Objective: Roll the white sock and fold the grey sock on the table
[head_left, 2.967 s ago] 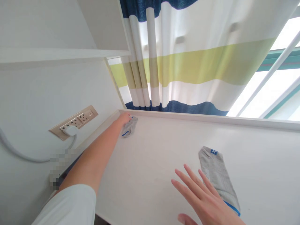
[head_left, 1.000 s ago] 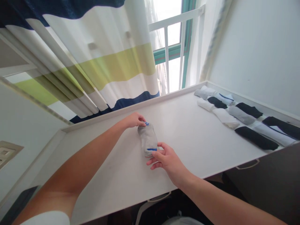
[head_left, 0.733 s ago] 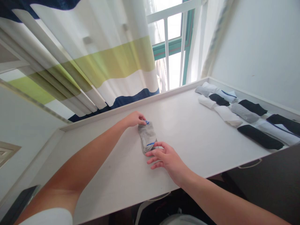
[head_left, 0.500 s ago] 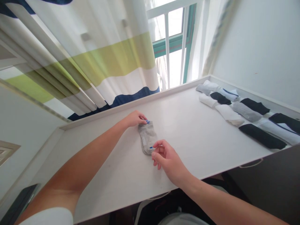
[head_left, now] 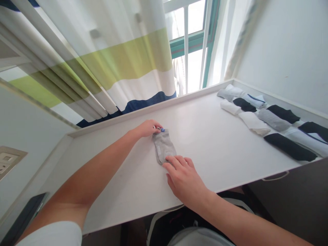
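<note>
- Grey knit cloth makes up the sock [head_left: 164, 145], which lies flat on the white desk [head_left: 123, 188], around the middle of its width, with its long side slanting slightly. A second edge shows along its left side; whether that is a fold or another sock beneath, I cannot tell.
- It should handle as light, soft and limp, with nothing to break and enough texture not to slip. Being floppy, it would likely wrinkle if pushed from one point, so a hold at both ends seems best: a pinch at the far edge by the blue patch [head_left: 163, 130], and flat fingertips on the near end.
- The left hand [head_left: 149, 128] is at that far edge, thumb and fingers drawn narrow in what looks like a light pinch on the cloth.
- The right hand [head_left: 186, 179] rests its fingertips on the near end, fingers loosely bent and side by side, thumb apart, not gripping.
- Well apart on the right, folded cloth bundles lie in rows, among them a black bundle [head_left: 289, 147] and a white bundle [head_left: 254, 123].
- Beyond the desk hangs a striped curtain [head_left: 133, 58], beside a green window frame [head_left: 191, 42].
</note>
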Tool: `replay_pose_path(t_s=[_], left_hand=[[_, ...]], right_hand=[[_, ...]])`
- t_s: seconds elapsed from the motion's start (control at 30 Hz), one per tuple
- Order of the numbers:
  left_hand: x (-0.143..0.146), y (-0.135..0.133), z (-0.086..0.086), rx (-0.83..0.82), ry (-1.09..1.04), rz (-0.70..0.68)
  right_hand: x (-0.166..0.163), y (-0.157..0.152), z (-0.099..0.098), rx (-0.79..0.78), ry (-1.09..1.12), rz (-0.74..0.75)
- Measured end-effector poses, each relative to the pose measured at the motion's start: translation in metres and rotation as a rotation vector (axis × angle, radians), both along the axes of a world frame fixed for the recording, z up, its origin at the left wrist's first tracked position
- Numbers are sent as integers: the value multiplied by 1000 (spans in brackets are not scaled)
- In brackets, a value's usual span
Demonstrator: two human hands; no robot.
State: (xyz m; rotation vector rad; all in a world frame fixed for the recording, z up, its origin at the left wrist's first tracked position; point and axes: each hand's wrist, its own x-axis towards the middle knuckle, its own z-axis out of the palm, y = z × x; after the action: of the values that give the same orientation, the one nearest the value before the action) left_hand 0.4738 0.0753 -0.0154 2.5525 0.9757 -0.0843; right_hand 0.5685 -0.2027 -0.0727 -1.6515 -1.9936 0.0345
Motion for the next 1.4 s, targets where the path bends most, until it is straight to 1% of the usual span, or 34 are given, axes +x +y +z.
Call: replay_pose_path(t_s=[0.13,0.27,0.43,0.53,0.7,0.93,1.1,1.27,1.4], left_hand=[[2,-4,2,4,67,0],[5,-7,8,-17,139,-10],[4,-3,14,-144,57,17],[3,2,10,-218,21,45],[3,6,0,-264,-38,74],[-1,4,-3,-318,-95,98],[-6,8,-5,-299,-125,88],[-6,12,-14,-290,-166,90],[-6,10,-16,-224,-185,101]], right_hand=[[0,5,-7,-10,-80,-38],[4,12,-7,-26,-96,-70],[5,16,-3,51,-63,-65],[2,18,0,85,-39,-41],[-4,22,3,126,-26,1],[-10,23,-4,71,-87,60],[-10,16,-8,49,-135,114],[-11,7,-5,-9,-208,138],[-11,3,-5,-37,-212,137]])
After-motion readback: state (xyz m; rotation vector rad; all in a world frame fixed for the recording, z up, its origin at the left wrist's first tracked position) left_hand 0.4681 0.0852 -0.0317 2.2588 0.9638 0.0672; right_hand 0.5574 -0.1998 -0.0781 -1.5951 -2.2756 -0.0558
